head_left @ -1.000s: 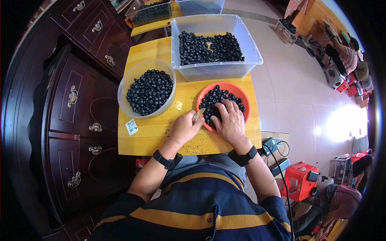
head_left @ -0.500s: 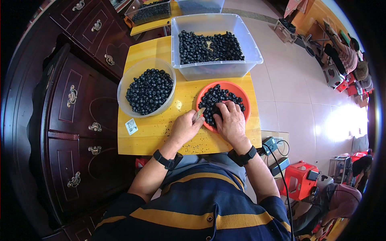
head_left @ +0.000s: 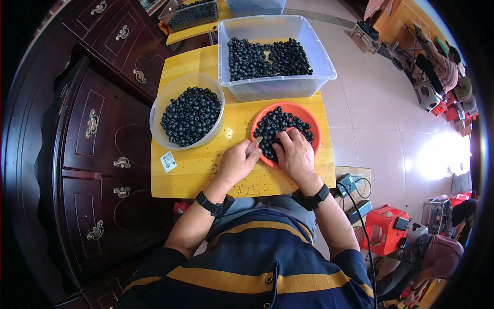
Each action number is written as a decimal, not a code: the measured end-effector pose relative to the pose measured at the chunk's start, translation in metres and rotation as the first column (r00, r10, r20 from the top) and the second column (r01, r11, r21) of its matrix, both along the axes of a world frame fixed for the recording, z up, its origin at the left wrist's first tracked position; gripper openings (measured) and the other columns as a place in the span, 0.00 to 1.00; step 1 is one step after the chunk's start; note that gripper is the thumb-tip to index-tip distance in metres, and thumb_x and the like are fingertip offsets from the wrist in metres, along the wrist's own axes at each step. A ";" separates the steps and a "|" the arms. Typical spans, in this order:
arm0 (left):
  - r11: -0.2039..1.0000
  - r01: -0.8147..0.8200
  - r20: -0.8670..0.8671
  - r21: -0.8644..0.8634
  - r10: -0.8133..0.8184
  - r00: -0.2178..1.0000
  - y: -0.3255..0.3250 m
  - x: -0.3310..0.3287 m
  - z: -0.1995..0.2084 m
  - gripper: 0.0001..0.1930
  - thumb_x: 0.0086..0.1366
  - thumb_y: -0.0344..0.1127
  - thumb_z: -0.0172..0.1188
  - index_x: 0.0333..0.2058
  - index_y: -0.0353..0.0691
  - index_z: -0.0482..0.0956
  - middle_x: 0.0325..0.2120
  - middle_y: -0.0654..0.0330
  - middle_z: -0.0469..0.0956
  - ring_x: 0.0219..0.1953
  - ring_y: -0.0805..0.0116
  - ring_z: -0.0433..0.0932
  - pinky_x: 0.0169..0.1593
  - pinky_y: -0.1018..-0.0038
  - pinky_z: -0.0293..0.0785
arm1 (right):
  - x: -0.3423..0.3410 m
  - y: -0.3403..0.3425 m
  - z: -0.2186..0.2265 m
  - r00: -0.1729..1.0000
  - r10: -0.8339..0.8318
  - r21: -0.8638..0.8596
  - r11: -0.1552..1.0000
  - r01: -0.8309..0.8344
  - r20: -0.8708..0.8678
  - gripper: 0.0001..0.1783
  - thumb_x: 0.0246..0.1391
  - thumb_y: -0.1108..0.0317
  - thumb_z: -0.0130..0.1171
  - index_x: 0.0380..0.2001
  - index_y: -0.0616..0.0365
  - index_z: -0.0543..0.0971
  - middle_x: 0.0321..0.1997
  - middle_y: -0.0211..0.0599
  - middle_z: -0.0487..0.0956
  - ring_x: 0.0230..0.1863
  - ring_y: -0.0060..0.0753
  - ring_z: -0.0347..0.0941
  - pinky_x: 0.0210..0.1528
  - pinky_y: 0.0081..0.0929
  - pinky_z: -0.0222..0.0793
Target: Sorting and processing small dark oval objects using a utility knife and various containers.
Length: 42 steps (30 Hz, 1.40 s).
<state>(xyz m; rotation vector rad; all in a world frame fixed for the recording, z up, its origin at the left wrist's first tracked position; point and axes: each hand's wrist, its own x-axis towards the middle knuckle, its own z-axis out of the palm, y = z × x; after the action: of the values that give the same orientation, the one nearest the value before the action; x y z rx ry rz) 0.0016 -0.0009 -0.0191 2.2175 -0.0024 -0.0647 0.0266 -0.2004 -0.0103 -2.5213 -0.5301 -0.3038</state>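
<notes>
Small black round pieces (head_left: 275, 117), several with ringed ends like blueberries or beads, lie in a shallow orange bowl (head_left: 317, 131). My right hand (head_left: 297, 154) is over this bowl, its fingers curled down among the pieces; the fingertips are partly hidden. At the bowl's left edge my left hand (head_left: 237, 164) is closed around a small knife (head_left: 254, 146) whose short, pale blade points up toward the pieces. Farther left stands a round translucent tub (head_left: 155, 126), heaped with the same black pieces.
Behind the bowl a large clear plastic bin (head_left: 272, 92) holds more black pieces on the yellow table (head_left: 206, 177). A white label (head_left: 168, 161) and dark crumbs lie there. Dark wooden drawers (head_left: 85, 123) stand close on the left. A red stool (head_left: 383, 229) and cabled boxes are at the right.
Both hands stay in nearly the same place, with only slight finger movement at the bowl. The whole view has shifted very slightly.
</notes>
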 end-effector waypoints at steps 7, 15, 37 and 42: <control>1.000 -0.005 0.010 -0.029 0.005 1.000 0.000 -0.001 0.000 0.15 0.66 0.41 0.65 0.31 0.34 0.76 0.17 0.54 0.72 0.19 0.63 0.70 0.27 0.64 0.68 | 0.011 0.000 0.007 0.996 -0.003 -0.019 1.000 0.001 -0.091 0.13 0.61 0.58 0.61 0.41 0.55 0.76 0.41 0.46 0.78 0.39 0.52 0.80 0.39 0.47 0.78; 1.000 0.001 0.012 -0.024 -0.001 1.000 0.000 -0.001 0.001 0.15 0.66 0.41 0.65 0.31 0.34 0.75 0.16 0.55 0.71 0.18 0.63 0.69 0.28 0.64 0.68 | 0.018 0.000 0.004 0.993 -0.012 -0.042 0.999 0.007 -0.120 0.12 0.65 0.58 0.57 0.38 0.56 0.76 0.37 0.46 0.81 0.37 0.52 0.81 0.38 0.46 0.78; 1.000 0.011 -0.053 0.024 -0.009 0.999 0.003 -0.001 0.002 0.18 0.67 0.45 0.64 0.29 0.34 0.75 0.18 0.52 0.74 0.22 0.56 0.74 0.30 0.62 0.70 | 0.035 -0.035 0.018 0.442 0.880 0.652 -0.234 0.721 -0.174 0.14 0.72 0.54 0.53 0.43 0.53 0.78 0.23 0.18 0.65 0.21 0.13 0.57 0.19 0.15 0.53; 1.000 -0.001 -0.067 0.007 0.001 0.998 0.000 -0.002 0.008 0.17 0.65 0.43 0.66 0.30 0.33 0.75 0.18 0.57 0.72 0.21 0.67 0.70 0.29 0.66 0.69 | 0.028 -0.033 0.014 0.415 0.909 0.372 -0.396 0.840 0.031 0.16 0.73 0.54 0.51 0.44 0.56 0.78 0.23 0.19 0.65 0.21 0.15 0.58 0.21 0.18 0.53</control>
<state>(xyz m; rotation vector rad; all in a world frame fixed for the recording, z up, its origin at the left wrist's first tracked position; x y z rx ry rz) -0.0004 -0.0012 -0.0113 2.2212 0.0358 -0.1388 0.0543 -0.2335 0.0038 0.0926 0.2019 0.7076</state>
